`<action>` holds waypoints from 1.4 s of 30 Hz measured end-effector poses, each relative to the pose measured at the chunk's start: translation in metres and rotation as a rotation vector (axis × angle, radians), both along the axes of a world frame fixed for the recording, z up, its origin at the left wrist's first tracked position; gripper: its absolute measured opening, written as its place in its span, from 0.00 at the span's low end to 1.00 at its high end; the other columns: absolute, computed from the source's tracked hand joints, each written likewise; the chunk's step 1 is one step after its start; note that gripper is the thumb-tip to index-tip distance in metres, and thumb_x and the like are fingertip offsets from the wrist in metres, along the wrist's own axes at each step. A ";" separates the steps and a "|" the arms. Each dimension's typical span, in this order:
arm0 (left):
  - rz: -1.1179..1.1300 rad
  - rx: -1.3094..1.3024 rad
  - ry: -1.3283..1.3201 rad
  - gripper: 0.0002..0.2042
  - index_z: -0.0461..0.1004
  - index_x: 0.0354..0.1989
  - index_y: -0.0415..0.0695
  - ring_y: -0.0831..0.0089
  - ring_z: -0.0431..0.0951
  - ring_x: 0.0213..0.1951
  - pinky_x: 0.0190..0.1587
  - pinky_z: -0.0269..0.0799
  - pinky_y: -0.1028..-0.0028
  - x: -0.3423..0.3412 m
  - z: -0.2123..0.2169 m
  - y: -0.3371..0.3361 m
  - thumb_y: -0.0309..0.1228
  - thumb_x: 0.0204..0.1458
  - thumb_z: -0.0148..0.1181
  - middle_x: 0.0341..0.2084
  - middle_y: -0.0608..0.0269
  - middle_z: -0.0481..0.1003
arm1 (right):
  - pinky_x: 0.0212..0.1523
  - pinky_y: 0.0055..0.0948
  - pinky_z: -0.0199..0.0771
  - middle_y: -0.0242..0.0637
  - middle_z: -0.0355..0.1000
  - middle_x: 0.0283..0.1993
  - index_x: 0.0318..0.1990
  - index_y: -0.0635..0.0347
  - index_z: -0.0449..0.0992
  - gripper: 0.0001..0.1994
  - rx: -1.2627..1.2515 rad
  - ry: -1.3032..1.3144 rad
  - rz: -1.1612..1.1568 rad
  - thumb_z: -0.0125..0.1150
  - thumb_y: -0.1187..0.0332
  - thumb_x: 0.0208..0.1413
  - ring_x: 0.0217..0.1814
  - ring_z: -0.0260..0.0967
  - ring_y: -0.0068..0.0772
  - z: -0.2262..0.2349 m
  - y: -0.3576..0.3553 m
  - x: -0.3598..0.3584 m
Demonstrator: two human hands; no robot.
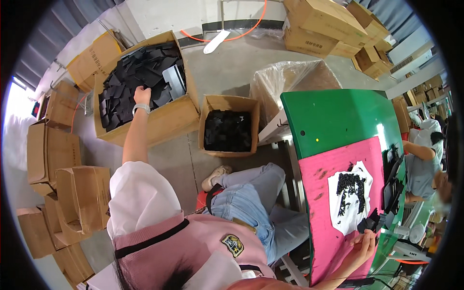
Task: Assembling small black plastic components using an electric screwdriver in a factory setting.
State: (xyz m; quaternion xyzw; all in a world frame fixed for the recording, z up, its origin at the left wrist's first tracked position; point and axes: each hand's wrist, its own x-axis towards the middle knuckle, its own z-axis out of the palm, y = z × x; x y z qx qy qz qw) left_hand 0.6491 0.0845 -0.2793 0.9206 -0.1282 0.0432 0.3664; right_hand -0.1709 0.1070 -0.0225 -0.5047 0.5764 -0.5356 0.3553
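My left hand point(141, 95) reaches down into a large open carton point(169, 108) heaped with flat black pieces point(126, 77). Its fingers are curled against the heap, and whatever they grip is hidden. On the right, my right hand point(363, 245) is closed, thumb and fingertips pinching some small flat black pieces point(371, 221) above a pink mat point(333, 261). Beside those pieces lies a white sheet point(341, 223) scattered with many tiny black bits point(352, 188). More black pieces point(392, 191) are stacked along the mat's far-right edge.
A smaller carton point(205, 133) of black pieces stands between the large carton and the green table point(333, 113). A plastic-lined box point(275, 82) sits behind it. Cartons point(53, 154) are piled at left, others point(324, 29) at back right. A co-worker point(423, 154) sits beyond the table.
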 end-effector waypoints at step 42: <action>-2.037 -0.412 1.318 0.13 0.69 0.45 0.37 0.73 0.76 0.39 0.41 0.72 0.76 -0.659 0.280 -0.142 0.34 0.59 0.51 0.35 0.60 0.74 | 0.21 0.39 0.72 0.45 0.75 0.28 0.35 0.61 0.70 0.06 -0.316 1.417 -0.556 0.51 0.68 0.55 0.26 0.74 0.47 0.051 -0.096 -0.050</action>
